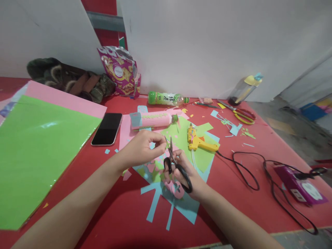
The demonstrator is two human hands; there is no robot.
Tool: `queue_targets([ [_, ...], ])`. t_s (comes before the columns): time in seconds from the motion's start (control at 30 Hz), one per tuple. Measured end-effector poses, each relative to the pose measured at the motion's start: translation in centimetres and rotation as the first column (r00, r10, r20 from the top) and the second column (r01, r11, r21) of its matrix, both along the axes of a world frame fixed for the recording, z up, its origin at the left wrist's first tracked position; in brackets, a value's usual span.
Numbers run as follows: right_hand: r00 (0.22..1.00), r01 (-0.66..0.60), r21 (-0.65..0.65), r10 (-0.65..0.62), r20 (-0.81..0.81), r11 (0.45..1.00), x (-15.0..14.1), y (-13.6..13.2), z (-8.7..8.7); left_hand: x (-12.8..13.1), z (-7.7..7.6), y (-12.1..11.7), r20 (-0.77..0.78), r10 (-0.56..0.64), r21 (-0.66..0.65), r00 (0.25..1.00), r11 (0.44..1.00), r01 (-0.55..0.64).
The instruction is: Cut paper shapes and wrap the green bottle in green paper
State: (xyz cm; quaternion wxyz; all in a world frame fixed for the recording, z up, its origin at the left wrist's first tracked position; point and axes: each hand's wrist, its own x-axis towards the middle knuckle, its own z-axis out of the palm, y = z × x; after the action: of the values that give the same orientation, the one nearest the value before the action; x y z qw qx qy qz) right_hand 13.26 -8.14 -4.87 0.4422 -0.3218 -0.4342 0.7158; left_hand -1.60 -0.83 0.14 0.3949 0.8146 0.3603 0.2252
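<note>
My right hand (185,171) holds a pair of black-handled scissors (184,177), blades slightly apart and pointing up. Just left of the blades, my left hand (145,148) pinches with thumb and forefinger; what lies between them is too small to make out. Beneath both hands are sheets and scraps of blue, pink and green paper. A pink paper cutout (174,189) with a dark mark lies below my right hand. Beyond my left hand a bottle wrapped in pink paper (155,119) lies on its side. A yellow hot glue gun (199,140) rests to the right on green paper.
A black phone (107,129) and large green sheets (46,152) are at left. Along the back stand a snack bag (120,71), a lying green bottle (167,99) and a clear bottle (245,90). Red-yellow scissors (243,116), a black cord (249,180) and a purple box (299,185) occupy the right.
</note>
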Motion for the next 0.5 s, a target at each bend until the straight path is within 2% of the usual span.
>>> queue_targets([
  [0.5, 1.0, -0.007, -0.004, 0.007, 0.015, 1.0, 0.04, 0.03, -0.1, -0.19, 0.09, 0.2, -0.024, -0.016, 0.025, 1.0, 1.0, 0.016],
])
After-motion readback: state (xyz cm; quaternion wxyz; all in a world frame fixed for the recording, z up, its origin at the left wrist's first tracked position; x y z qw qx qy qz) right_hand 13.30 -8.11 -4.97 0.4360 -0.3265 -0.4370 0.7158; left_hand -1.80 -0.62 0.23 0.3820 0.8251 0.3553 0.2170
